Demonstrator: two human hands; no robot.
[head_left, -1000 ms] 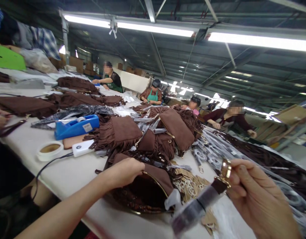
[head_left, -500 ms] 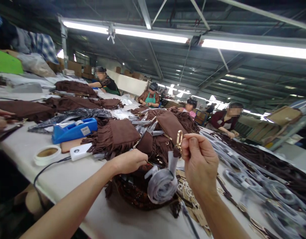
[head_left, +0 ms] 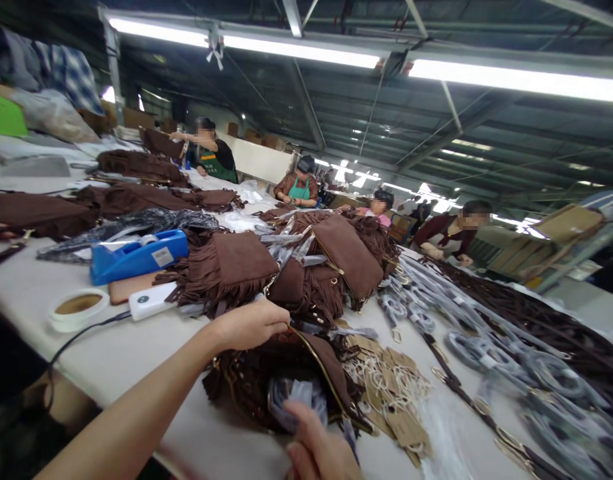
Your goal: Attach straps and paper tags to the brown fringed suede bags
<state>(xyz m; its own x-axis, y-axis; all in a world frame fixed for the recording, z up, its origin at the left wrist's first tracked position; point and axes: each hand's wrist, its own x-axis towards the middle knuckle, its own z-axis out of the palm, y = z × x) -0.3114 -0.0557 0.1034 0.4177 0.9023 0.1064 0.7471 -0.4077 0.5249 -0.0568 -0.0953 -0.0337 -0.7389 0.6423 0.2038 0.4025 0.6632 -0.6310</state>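
A brown fringed bag (head_left: pixel 331 363) lies with its zipped mouth spread toward me on the table. My left hand (head_left: pixel 251 325) is closed on the far edge of that mouth. Inside sits a coiled strap (head_left: pixel 281 393) wrapped in clear plastic. At the opening, my right hand (head_left: pixel 319 443) has its index finger stretched out against the coil; its other fingers are partly out of view at the bottom. Paper tags (head_left: pixel 394 380) with white strings lie just right of the bag.
Behind are more brown fringed bags (head_left: pixel 244 260). To the left are a blue tape dispenser (head_left: pixel 136 257), a tape roll (head_left: pixel 79 307) and a white device (head_left: pixel 152 300) with a cable. Plastic-wrapped straps (head_left: pixel 479 353) cover the right side. Co-workers (head_left: pixel 299 187) sit across the table.
My right hand has moved down with the wrapped strap coil, which was hanging by its gold clasp and is now inside the bag. My left hand still grips the bag's edge.
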